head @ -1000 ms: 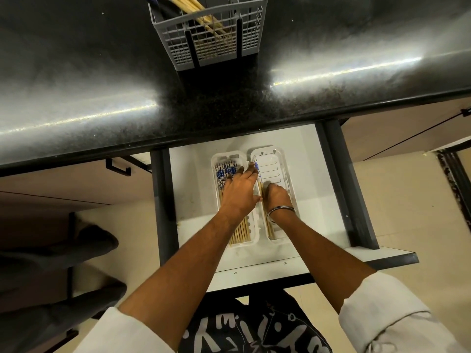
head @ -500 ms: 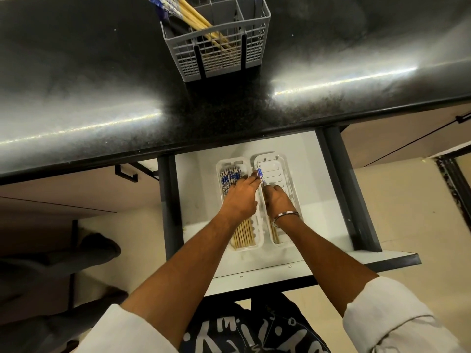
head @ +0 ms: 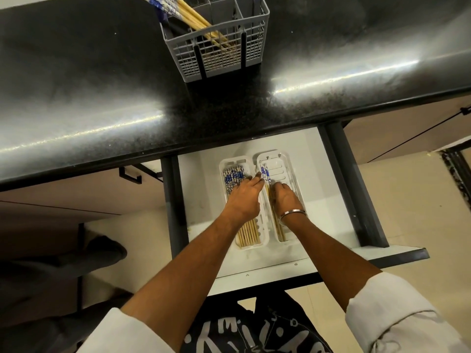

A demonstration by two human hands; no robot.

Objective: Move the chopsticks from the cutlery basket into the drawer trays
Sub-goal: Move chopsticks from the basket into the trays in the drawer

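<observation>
With both hands down in the open drawer [head: 331, 189], our left hand [head: 243, 197] lies flat, its grip released, steadying the full left tray [head: 224, 164], while our right hand [head: 286, 198], grip unclear, settles chopsticks [head: 265, 173] lengthwise in the right tray [head: 288, 164]; more wait in the cutlery basket [head: 224, 54] on the bench [head: 76, 72].

We reach both forearms forward and down, converging toward the middle, with white sleeves [head: 397, 319] rolled back to about the elbow and the forearms bare. Our left hand [head: 242, 198] lies palm down, knuckles up, fingers stretched ahead and close together, the fingertips [head: 258, 177] pointing far and a little to the right. Our right hand [head: 286, 200] sits just beside it on the right, the two nearly touching, back of the hand up and fingers bent downward at the knuckles; what its fingertips do underneath we cannot make out. A thin metal bangle [head: 291, 215] circles our right wrist. The left wrist is straight, the right bent slightly inward.
</observation>
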